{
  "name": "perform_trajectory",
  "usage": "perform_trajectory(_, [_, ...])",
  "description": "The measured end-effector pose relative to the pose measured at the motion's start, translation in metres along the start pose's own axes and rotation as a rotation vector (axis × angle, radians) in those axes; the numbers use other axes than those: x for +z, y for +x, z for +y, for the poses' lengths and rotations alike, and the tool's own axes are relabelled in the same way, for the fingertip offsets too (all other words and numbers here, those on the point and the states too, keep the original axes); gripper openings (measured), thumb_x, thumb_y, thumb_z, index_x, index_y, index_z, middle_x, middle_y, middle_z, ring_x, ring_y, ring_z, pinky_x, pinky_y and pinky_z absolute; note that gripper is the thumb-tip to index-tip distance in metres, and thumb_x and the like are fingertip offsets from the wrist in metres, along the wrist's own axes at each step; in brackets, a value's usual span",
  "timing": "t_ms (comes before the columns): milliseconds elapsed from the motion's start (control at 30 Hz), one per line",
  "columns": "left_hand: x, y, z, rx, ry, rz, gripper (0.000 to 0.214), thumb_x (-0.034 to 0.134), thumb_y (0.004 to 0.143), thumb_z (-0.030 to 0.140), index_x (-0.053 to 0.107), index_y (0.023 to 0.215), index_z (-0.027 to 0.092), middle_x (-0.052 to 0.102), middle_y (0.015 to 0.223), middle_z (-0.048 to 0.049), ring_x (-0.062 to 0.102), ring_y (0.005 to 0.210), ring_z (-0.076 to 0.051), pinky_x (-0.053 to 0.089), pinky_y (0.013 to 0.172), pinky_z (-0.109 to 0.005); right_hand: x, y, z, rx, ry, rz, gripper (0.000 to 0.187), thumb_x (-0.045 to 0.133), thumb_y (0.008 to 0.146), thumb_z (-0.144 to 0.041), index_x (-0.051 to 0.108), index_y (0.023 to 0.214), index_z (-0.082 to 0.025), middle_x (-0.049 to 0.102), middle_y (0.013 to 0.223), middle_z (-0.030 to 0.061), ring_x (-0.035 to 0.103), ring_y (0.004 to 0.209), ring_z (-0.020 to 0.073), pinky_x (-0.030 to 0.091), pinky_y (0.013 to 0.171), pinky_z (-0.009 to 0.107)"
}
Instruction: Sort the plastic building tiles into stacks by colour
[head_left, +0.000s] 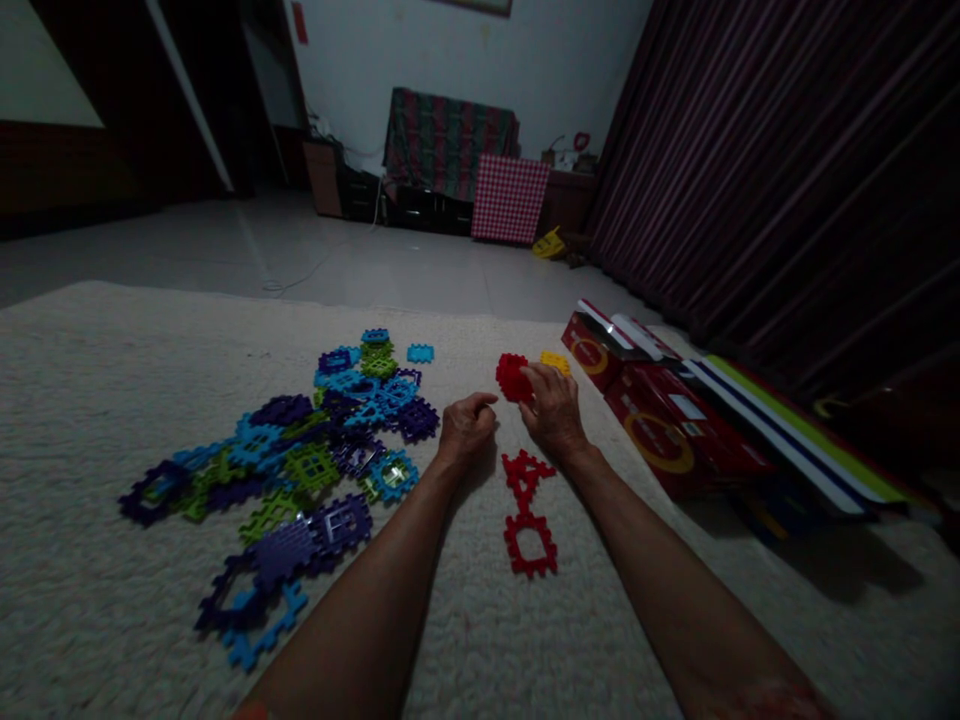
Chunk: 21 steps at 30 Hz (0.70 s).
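My right hand (553, 408) has its fingers and thumb on the near right side of a red toothed building piece (512, 378), which may be a small stack. Behind those fingers, a yellow building piece (555, 360) is partly hidden. My left hand (469, 425) is closed with its fingers curled, resting on the blanket left of the red piece; nothing shows in it. Between my forearms lie a red triangular piece (523, 478) and a red square frame piece (512, 545), their edges close together.
A spread of purple, blue and green toothed pieces (311, 465) covers the blanket (480, 640) on the left. One blue piece (421, 353) lies apart behind them. Red boxes (660, 425) with bright-edged flaps (795, 430) stand on the right, near dark curtains (720, 160).
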<state>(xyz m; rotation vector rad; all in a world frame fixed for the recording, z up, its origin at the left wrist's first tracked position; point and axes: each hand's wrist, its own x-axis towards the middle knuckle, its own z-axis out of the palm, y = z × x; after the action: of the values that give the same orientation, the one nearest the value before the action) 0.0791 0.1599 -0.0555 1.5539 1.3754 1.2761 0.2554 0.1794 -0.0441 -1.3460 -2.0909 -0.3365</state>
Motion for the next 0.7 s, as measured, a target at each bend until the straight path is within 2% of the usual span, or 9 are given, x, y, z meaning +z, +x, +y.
perform_trajectory(100, [-0.001, 0.000, 0.002, -0.007, 0.006, 0.005, 0.035, 0.054, 0.077, 0.011, 0.078, 0.102, 0.015, 0.074, 0.075, -0.0036, 0.064, 0.065, -0.015, 0.051, 0.068, -0.025, -0.002, -0.001, -0.005, 0.029, 0.072, 0.034, 0.048, 0.055, 0.083, -0.015, 0.056, 0.131, -0.016, 0.059, 0.133, 0.0167, 0.049, 0.128, 0.0320, 0.035, 0.108, 0.052])
perform_trajectory(200, [-0.002, 0.000, 0.002, -0.023, -0.014, 0.025, 0.034, 0.055, 0.075, 0.012, 0.078, 0.100, 0.015, 0.075, 0.075, -0.0035, 0.064, 0.065, -0.014, 0.050, 0.066, -0.024, -0.007, -0.003, -0.011, 0.055, 0.228, 0.036, 0.036, 0.050, 0.085, -0.013, 0.064, 0.117, -0.019, 0.066, 0.117, 0.0131, 0.057, 0.115, 0.0280, 0.043, 0.102, 0.046])
perform_trajectory(300, [-0.001, 0.001, 0.001, -0.026, -0.067, 0.034, 0.036, 0.053, 0.075, 0.013, 0.077, 0.102, 0.014, 0.074, 0.074, -0.0035, 0.064, 0.064, -0.014, 0.049, 0.063, -0.023, -0.023, -0.010, -0.014, 0.108, 0.437, -0.130, 0.025, 0.052, 0.084, -0.018, 0.069, 0.103, -0.019, 0.069, 0.099, 0.0078, 0.064, 0.095, 0.0219, 0.052, 0.087, 0.038])
perform_trajectory(400, [-0.001, 0.001, -0.001, -0.023, -0.079, 0.030, 0.038, 0.052, 0.075, 0.013, 0.077, 0.103, 0.014, 0.073, 0.073, -0.0037, 0.064, 0.064, -0.014, 0.049, 0.062, -0.023, -0.047, -0.022, -0.014, 0.179, 0.570, -0.414, 0.023, 0.061, 0.083, -0.028, 0.071, 0.102, -0.019, 0.069, 0.092, 0.0047, 0.064, 0.081, 0.0181, 0.053, 0.073, 0.033])
perform_trajectory(467, [0.000, 0.002, -0.002, -0.021, -0.069, 0.024, 0.038, 0.051, 0.075, 0.013, 0.077, 0.103, 0.013, 0.073, 0.074, -0.0044, 0.064, 0.065, -0.015, 0.049, 0.063, -0.023, -0.063, -0.029, -0.015, 0.196, 0.570, -0.537, 0.027, 0.067, 0.082, -0.035, 0.072, 0.104, -0.021, 0.069, 0.093, 0.0051, 0.063, 0.078, 0.0175, 0.053, 0.071, 0.032])
perform_trajectory(567, [0.000, 0.002, -0.003, -0.020, -0.067, 0.023, 0.038, 0.051, 0.074, 0.014, 0.077, 0.103, 0.013, 0.073, 0.076, -0.0053, 0.064, 0.065, -0.015, 0.049, 0.063, -0.024, -0.080, -0.038, -0.018, 0.163, 0.508, -0.561, 0.035, 0.074, 0.078, -0.037, 0.071, 0.109, -0.023, 0.065, 0.098, 0.0064, 0.061, 0.079, 0.0170, 0.053, 0.073, 0.032])
perform_trajectory(700, [0.001, 0.002, -0.004, -0.037, -0.099, 0.024, 0.038, 0.051, 0.074, 0.016, 0.076, 0.102, 0.013, 0.073, 0.076, -0.0049, 0.064, 0.064, -0.014, 0.049, 0.062, -0.023, -0.080, -0.044, -0.030, 0.103, 0.432, -0.593, 0.031, 0.076, 0.077, -0.036, 0.069, 0.105, -0.024, 0.062, 0.094, 0.0040, 0.059, 0.078, 0.0171, 0.050, 0.072, 0.031])
